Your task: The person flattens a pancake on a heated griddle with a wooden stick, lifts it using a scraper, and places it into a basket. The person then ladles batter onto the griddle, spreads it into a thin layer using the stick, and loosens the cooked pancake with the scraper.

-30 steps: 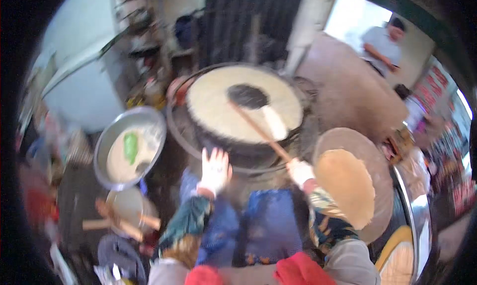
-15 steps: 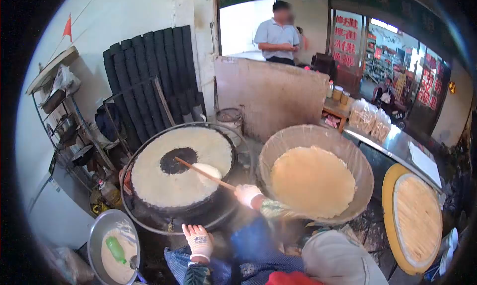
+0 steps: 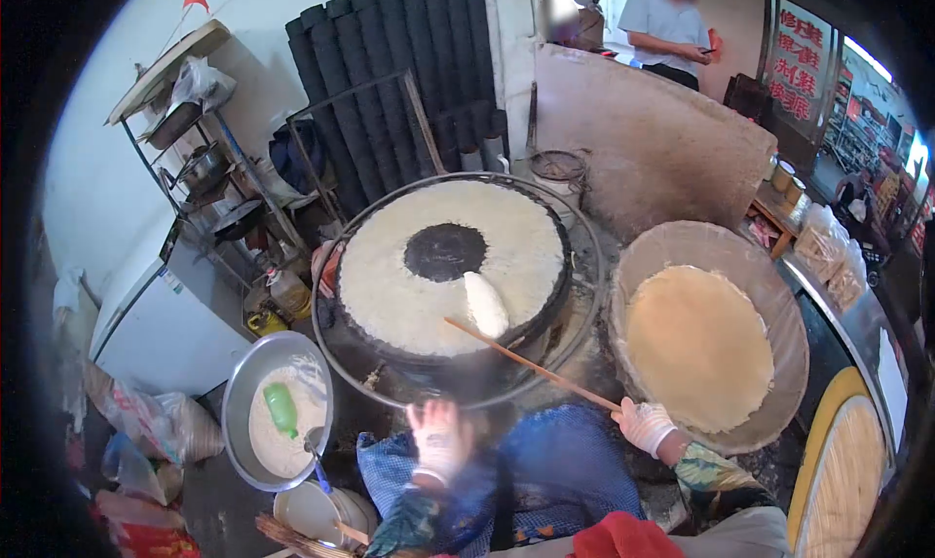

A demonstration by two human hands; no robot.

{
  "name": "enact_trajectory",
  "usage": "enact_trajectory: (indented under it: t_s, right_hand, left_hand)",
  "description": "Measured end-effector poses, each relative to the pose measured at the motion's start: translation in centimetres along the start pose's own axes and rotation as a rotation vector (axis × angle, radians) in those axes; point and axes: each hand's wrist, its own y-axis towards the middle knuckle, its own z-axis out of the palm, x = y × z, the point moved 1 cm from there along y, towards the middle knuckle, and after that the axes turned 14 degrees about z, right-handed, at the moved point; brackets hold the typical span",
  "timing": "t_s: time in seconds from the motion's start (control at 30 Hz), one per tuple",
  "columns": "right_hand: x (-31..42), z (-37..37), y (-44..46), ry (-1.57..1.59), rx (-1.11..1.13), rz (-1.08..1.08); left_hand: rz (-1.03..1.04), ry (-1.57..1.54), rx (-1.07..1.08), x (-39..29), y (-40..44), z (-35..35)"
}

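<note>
A large round griddle (image 3: 390, 339) carries a ring of pale batter (image 3: 390, 256) around a dark bare centre. A white elongated lump of batter (image 3: 485, 305) rests on the ring's near right part. My right hand (image 3: 645, 427), in a pale glove, is closed around the end of a thin wooden stick (image 3: 545, 371). The stick's far tip is over the griddle's near edge, just below the lump. My left hand (image 3: 438, 441), gloved too and a little blurred, has its fingers spread beside the metal ring at the front of the griddle and holds nothing.
To the right, a lined basket (image 3: 789, 363) holds round tan sheets. A metal bowl (image 3: 234, 402) with batter, a green bottle and a ladle stands left, above a bucket (image 3: 355, 509). Behind are a shelf rack (image 3: 156, 173), dark stacked cylinders (image 3: 390, 81) and a person (image 3: 667, 27) beyond a partition (image 3: 643, 120).
The stick's tip has moved from the dark centre to the near edge. My right hand has drawn back to the right. The view has turned left, and the lump now sits apart from the stick.
</note>
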Motion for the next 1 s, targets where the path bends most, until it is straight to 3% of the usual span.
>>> enact_trajectory:
  t_s: [0.3,0.4,0.5,0.53,0.6,0.67,0.73,0.83,0.93,1.0]
  right_hand:
    - [9.3,-3.1,15.2,-0.077,-0.205,-0.079]
    - [11.4,-4.7,14.8,0.008,-0.243,-0.181]
    - [11.4,-5.3,11.8,-0.145,0.020,-0.190]
    - [10.0,-3.6,12.5,-0.133,0.023,-0.289]
    - [8.7,-3.8,12.9,-0.083,-0.083,-0.148]
    - [9.1,-6.5,14.1,0.011,-0.002,-0.063]
    - [10.0,-7.5,14.0,-0.064,-0.060,-0.075]
    - [9.7,-4.3,13.5,-0.047,-0.161,-0.239]
    - [7.4,-2.8,14.5,-0.101,-0.148,-0.131]
    - [7.8,-4.3,13.7,-0.127,-0.191,-0.057]
  left_hand:
    - [-0.039,0.048,0.145,-0.2,0.1,0.6]
    - [-0.106,0.021,0.151,0.9,-0.2,0.5]
    - [-0.162,0.013,0.076,2.0,-0.9,0.8]
    - [-0.158,0.026,0.036,2.3,-1.0,0.6]
    - [-0.206,-0.138,0.029,2.5,-0.4,-1.8]
    - [-0.226,-0.167,0.110,3.5,-0.7,-1.9]
    - [-0.109,0.082,-0.014,5.8,-3.4,3.0]
    - [-0.166,0.109,0.021,7.1,-3.6,3.1]
    - [-0.128,0.197,-0.101,8.5,-4.2,4.2]
    - [-0.203,0.158,-0.049,8.3,-4.0,3.0]
